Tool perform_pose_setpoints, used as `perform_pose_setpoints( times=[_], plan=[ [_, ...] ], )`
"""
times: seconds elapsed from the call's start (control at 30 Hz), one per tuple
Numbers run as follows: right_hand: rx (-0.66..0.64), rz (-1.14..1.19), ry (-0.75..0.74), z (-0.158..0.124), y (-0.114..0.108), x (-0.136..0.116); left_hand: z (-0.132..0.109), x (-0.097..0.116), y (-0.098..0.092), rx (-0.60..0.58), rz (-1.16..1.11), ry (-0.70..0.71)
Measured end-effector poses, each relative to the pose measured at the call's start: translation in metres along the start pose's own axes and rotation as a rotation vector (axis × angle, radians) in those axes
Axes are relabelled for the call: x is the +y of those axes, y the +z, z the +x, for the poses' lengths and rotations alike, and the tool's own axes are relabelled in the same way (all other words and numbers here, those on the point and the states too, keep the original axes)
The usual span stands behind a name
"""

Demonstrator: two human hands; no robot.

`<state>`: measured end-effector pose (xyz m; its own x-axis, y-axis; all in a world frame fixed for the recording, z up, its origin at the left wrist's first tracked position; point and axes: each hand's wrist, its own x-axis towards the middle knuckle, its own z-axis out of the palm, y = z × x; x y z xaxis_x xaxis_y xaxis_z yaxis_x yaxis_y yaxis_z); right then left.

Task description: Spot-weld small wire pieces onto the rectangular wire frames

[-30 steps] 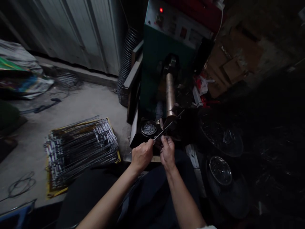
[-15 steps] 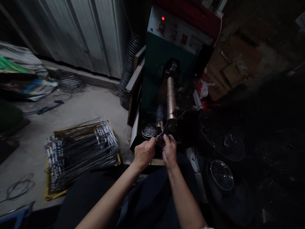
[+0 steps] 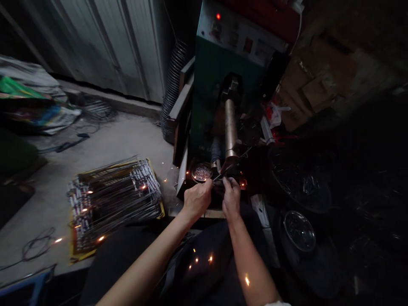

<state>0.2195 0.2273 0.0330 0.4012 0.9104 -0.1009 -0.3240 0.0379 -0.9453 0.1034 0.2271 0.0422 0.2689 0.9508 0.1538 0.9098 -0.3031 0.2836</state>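
Observation:
A thin metal rod (image 3: 217,177) sticks out of my closed left hand (image 3: 197,199) and reaches the electrode tips of a green spot welder (image 3: 207,68). Close beside it, my right hand (image 3: 231,197) is pinched shut just below the end of the welder's thick copper-coloured arm (image 3: 230,123). What its fingers grip is too small and dark to make out. A round dish of small metal pieces (image 3: 202,171) stands just beyond my left hand. Bright sparks are scattered over my lap, my right forearm and the floor.
On the floor at left lies a yellow crate (image 3: 76,257) stacked with metal rods. A coiled spring-like hose (image 3: 174,91) leans beside the welder. At right are a dark basin (image 3: 323,199) with metal pieces and a clear round bowl (image 3: 299,231). Cardboard (image 3: 318,91) lies behind.
Sparks have appeared around my hands, lap and the crate. Both hands keep their grip at the electrode tips. The whole view has shifted slightly.

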Motion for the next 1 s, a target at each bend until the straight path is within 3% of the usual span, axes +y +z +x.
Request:
perform_pose_setpoints(
  times=[0.3,0.7,0.87,1.0],
  plan=[
    [0.031,-0.04,-0.06,0.016,-0.01,-0.005,0.021,0.003,0.002,0.019,-0.047,0.063],
    [-0.018,-0.042,-0.008,0.016,-0.017,-0.008,0.021,-0.002,0.006,0.01,-0.062,0.095],
    [-0.075,-0.213,0.028,-0.023,-0.048,0.002,0.011,-0.011,0.001,0.034,-0.147,0.212],
    [-0.358,-0.514,0.15,-0.081,-0.073,0.036,-0.016,-0.045,-0.006,0.022,-0.226,0.28]
  ],
)
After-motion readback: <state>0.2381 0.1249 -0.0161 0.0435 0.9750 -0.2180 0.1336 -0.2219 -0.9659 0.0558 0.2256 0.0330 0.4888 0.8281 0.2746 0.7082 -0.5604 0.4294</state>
